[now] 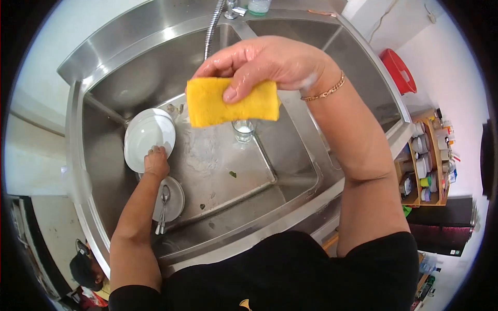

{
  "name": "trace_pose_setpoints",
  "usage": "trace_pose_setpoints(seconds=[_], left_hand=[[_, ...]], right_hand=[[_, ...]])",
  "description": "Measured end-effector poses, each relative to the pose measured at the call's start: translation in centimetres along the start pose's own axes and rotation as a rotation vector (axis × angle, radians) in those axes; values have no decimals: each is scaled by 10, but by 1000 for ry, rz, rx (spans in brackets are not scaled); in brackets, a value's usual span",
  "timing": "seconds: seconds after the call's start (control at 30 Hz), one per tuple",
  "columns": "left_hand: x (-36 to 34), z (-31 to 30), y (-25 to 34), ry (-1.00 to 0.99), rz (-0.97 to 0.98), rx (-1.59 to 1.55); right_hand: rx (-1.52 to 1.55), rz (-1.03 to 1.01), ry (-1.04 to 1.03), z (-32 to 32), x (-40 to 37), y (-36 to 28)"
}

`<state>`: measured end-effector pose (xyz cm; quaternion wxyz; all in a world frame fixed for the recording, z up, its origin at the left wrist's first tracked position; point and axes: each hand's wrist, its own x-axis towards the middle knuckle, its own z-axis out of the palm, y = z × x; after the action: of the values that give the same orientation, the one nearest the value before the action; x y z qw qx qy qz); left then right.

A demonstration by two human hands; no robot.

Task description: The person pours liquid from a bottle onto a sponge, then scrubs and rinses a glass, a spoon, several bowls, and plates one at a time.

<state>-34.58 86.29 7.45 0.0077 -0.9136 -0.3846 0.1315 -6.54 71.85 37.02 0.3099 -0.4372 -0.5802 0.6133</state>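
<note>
Presently we note the right hand (pixel 270 62) raised over the sink (pixel 124 88), pinching a yellow sponge (pixel 207 106) by its upper long edge: thumb pressed on the near face, the other fingers folded over the top and behind. The sponge hangs flat toward us, well above the basin floor and touching nothing else. We judge it light, soft and compressible. If it is wet it will be heavier and may drip. A grip across its thickness near the middle of a long edge, as now, should hold without slipping, and a hard squeeze would only deform it. The left hand (pixel 156 161) is down in the basin, knuckles toward us, with fingertips on the lower rim of a white plate (pixel 145 136) leaning against the left wall. We cannot tell whether the fingers are clamped on that rim or merely resting on it. We judge the plate stiff, breakable and probably slick, since soapy film shows on the basin floor. The rim is the place to hold it, thumb on one face and fingers behind. Just below the left hand lies a smaller plate (pixel 178 193) carrying a spoon (pixel 164 199). A clear glass (pixel 243 129) stands upright near the basin's middle, under the sponge in this view. A flexible hose (pixel 210 31) hangs at the back.
</note>
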Motion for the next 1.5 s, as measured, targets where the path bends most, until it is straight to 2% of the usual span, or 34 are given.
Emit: trace_pose_setpoints(seconds=[0.07, 0.13, 0.27, 0.33, 0.37, 0.47, 0.5, 0.53, 0.57, 0.63, 0.73, 0.83, 0.93, 1.17, 1.27, 1.33, 1.37, 1.5], left_hand=[[1, -6, 2, -19, -13, -13], [-6, -27, 13, -161, -80, 19], [-6, -66, 43, -259, -119, 48], [-5, -85, 60, -240, 37, 46], [-8, -97, 69, -238, 42, 51], [-23, -133, 101, -164, 528, -359], [-30, -144, 115, -169, 650, -497], [-44, -165, 131, -295, 660, -695], [-56, -181, 149, -421, 661, -894], [-70, -185, 177, -540, 678, -1045], [-84, -207, 215, -561, 558, -933], [-79, -203, 238, -537, 578, -821], [-78, -204, 250, -553, 581, -869], [-80, -204, 269, -548, 550, -899], [-80, -202, 259, -531, 590, -982], [-77, -202, 247, -478, 416, -1061], [-72, -193, 242, -340, 402, -1023], [-78, -216, 261, -193, 325, -1028]], right_hand=[[133, 96, 54, -1, -8, -6], [68, 162, 83, 1, -20, -11], [-101, 212, 127, 1, -46, -19], [-61, 205, 117, -1, -57, -22], [-58, 203, 124, -1, -63, -23], [-66, 159, 144, -1, -77, -25], [-98, 137, 160, -1, -79, -24], [-132, 114, 175, -1, -81, -24], [-130, 107, 170, -3, -83, -22], [-69, 125, 146, -8, -84, -18], [-16, 103, 105, -14, -78, -12], [-71, 88, 89, -15, -70, -7], [-135, 133, 68, -13, -68, 3], [-72, 143, -51, -30, -93, 12], [-77, 101, -11, -49, -111, 12], [-97, 111, 4, -65, -123, 16], [-120, 123, 28, -74, -129, 17], [-128, 258, 14, -105, -147, 41]])
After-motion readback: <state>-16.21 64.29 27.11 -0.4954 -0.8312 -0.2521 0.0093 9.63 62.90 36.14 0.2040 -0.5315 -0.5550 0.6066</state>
